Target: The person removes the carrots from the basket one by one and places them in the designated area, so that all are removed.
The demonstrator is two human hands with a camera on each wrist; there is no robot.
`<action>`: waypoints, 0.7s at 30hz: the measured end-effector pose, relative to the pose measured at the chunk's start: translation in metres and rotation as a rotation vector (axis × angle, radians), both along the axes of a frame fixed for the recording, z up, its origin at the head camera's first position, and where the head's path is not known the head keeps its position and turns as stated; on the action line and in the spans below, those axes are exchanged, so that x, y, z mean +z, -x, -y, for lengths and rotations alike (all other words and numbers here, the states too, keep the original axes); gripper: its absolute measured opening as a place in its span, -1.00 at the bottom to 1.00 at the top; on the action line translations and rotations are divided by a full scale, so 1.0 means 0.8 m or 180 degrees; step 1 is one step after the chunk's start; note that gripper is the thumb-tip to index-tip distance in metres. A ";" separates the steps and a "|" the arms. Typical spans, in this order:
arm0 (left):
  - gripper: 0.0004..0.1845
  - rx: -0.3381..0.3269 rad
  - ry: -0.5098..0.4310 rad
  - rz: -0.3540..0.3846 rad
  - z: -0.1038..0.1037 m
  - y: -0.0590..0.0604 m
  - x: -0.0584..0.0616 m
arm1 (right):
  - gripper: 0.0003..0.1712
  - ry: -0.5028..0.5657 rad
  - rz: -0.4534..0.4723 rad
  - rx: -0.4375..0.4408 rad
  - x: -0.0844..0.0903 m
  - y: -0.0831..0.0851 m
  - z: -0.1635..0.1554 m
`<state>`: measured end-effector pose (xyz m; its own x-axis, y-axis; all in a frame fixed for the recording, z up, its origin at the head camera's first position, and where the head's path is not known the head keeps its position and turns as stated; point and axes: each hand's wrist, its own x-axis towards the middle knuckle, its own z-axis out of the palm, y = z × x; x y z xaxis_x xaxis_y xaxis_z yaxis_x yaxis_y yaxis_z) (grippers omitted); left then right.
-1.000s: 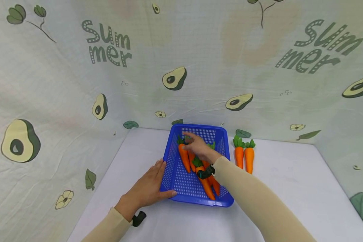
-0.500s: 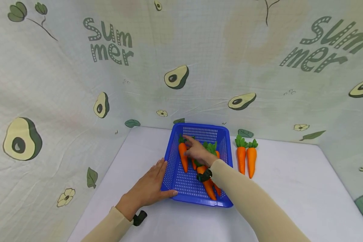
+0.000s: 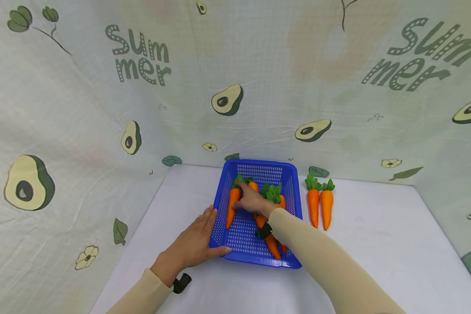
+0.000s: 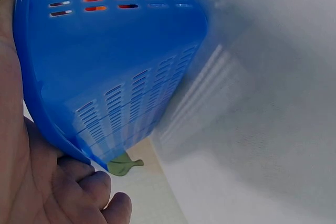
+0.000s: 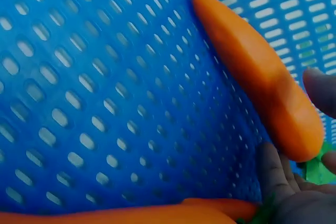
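The blue plastic basket [image 3: 296, 183] holds several orange carrots with green leafy tops. My left hand [image 3: 194, 240] rests on its near left corner; in the left wrist view that hand [image 4: 58, 187] lies along the rim. Inside the basket, my right hand [image 3: 253, 201] reaches to the leftmost carrot [image 3: 233, 205]. In the right wrist view, the fingers [image 5: 273, 171] touch this carrot's leafy end, and another digit stands just off its side. A second carrot [image 3: 253, 186] lies behind the right hand, and a further carrot [image 3: 272, 246] is partly hidden by the right wrist.
Two carrots, a left one [image 3: 313, 205] and a right one [image 3: 327, 209], lie side by side on the white table [image 3: 369, 226], right of the basket. A printed cloth [image 3: 267, 65] hangs behind and beside the table.
My right hand has shifted slightly toward me. The leftmost carrot's tip has swung left, toward the basket's left wall. The left hand has stayed at the corner.
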<state>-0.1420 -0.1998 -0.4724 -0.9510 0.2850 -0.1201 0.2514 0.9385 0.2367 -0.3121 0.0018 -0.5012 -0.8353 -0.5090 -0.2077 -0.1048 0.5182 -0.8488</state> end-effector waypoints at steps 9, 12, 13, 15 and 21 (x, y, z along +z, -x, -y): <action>0.31 0.0027 -0.0078 0.0027 0.000 0.001 -0.002 | 0.15 0.0354 0.0243 -0.0325 -0.009 -0.008 0.011; 0.29 0.0036 -0.0101 0.0030 0.000 0.001 -0.002 | 0.08 0.0445 0.0334 -0.0513 -0.009 -0.009 0.011; 0.29 0.0037 -0.0100 0.0030 0.000 0.001 -0.002 | 0.03 0.0481 0.0370 -0.0552 -0.008 -0.010 0.011; 0.29 0.0036 -0.0106 0.0030 0.000 0.001 -0.002 | -0.07 0.0571 0.0469 -0.0577 -0.007 -0.010 0.011; 0.32 0.0021 -0.0073 0.0032 0.002 0.001 -0.004 | -0.12 0.1105 0.0992 -0.0470 -0.007 -0.008 0.014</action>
<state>-0.1427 -0.2014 -0.4754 -0.9516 0.2815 -0.1231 0.2427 0.9345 0.2604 -0.3054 -0.0093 -0.5069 -0.8288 -0.4734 -0.2982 0.2350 0.1892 -0.9534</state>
